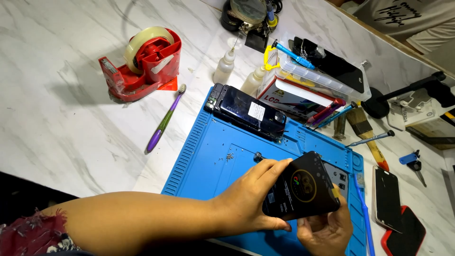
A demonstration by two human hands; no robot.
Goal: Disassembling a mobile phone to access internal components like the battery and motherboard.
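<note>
At lower right of the frame, the left hand grips the black screen by its edge, and the right hand cups it from below. A slip could drop it onto the blue mat, likely cracking it.

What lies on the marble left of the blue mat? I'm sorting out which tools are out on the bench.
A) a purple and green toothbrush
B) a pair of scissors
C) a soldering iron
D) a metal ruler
A: a purple and green toothbrush lies on the marble between the red tape dispenser and the blue mat.
</note>
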